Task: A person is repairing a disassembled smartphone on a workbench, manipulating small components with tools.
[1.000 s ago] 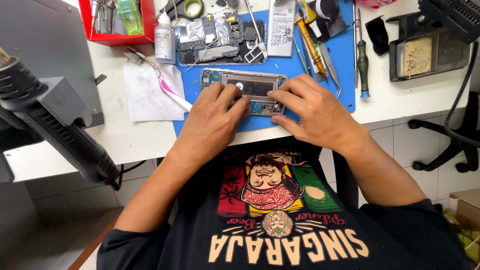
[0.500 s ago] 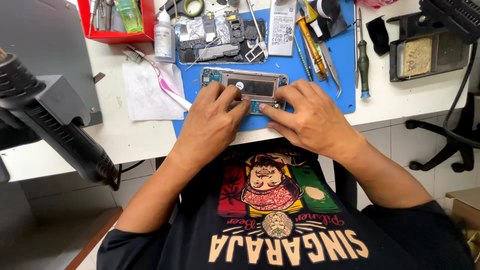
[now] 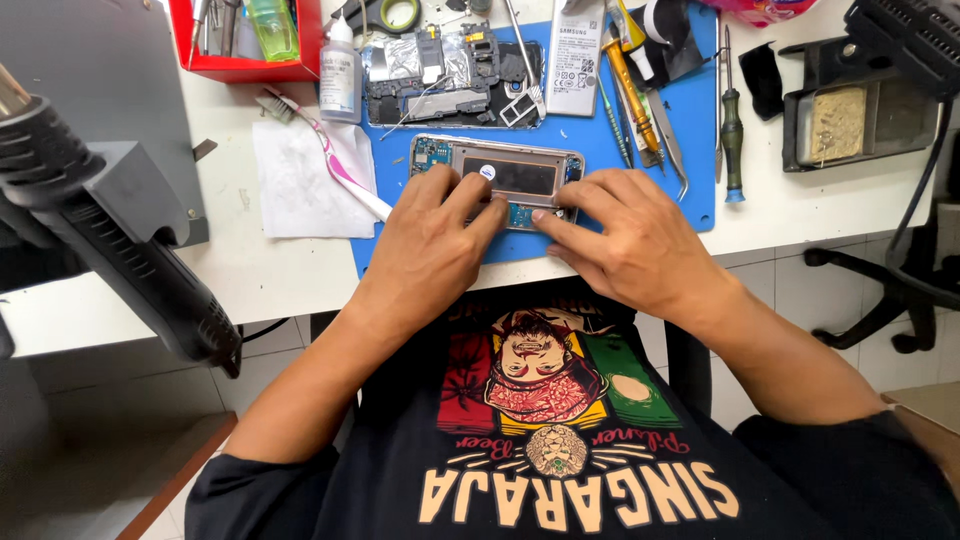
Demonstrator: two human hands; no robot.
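Note:
An opened smartphone frame (image 3: 500, 172) with its blue circuit boards bare lies on a blue work mat (image 3: 640, 190). My left hand (image 3: 432, 240) rests on the phone's near left edge, fingers pressing down on its lower part. My right hand (image 3: 628, 238) lies at the near right edge, with its fingertips meeting the left fingers over a small board at the phone's bottom. Both hands hold the phone against the mat. The near edge of the phone is hidden under my fingers.
Behind the phone lie a removed phone back with parts (image 3: 450, 70), a white battery (image 3: 576, 55), a small bottle (image 3: 340, 70), tweezers (image 3: 665, 130) and screwdrivers (image 3: 732, 125). A toothbrush (image 3: 335, 165) lies on white paper. A red tray (image 3: 245, 35) stands far left, a hot-air gun (image 3: 110, 230) at left.
Both hands shifted slightly toward the phone's near edge; the fingertips now meet over the bottom board. The phone stayed in place.

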